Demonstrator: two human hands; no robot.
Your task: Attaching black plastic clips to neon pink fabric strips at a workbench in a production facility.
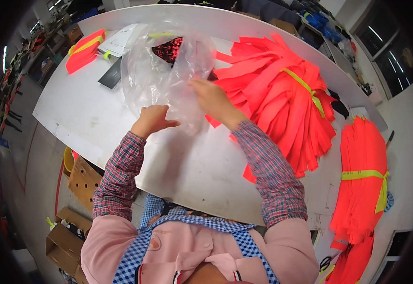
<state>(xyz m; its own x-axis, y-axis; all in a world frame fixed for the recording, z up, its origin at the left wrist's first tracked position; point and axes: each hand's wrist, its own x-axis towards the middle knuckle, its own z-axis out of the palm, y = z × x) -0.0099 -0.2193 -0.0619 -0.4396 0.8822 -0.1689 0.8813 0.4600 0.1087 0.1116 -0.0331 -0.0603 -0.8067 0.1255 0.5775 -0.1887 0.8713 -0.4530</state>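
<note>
Clear plastic bag (138, 85), crumpled & see-thru, sits on the far-middle part of the white table (206, 177), btwn both hands and the table's raised back edge. L hand (152, 119) is at the bag's near edge, thumb held out to the right, away from the fingers; can't tell if those fingers grip any film. R hand (212, 98) is a bit higher, over the bag's right side, fingertips drawn close together at the plastic; blurry, so can't tell whether film is nipped btwn them. Hands are apart from each other. A red-and-black patterned piece (169, 49) shows thru the bag (inside or behind it, can't say).

Just right of R hand: big fanned bundle (268, 94) of neon orange-pink strips, w/ a yellow tie (306, 87) across its right part. Farther right, a long bundle (363, 151), same colour, yellow band (363, 175) round its middle. Far left corner has a smaller neon stack (84, 53), yellow strip on it, w/ white paper (117, 41) beside it and a dark flat card (110, 74) near the bag's left side.

Plaid sleeves (121, 170) cover both forearms; blue checked apron (133, 255) over a pink top (183, 244). Lower left, approx. floor level: open cardboard box (64, 248).
</note>
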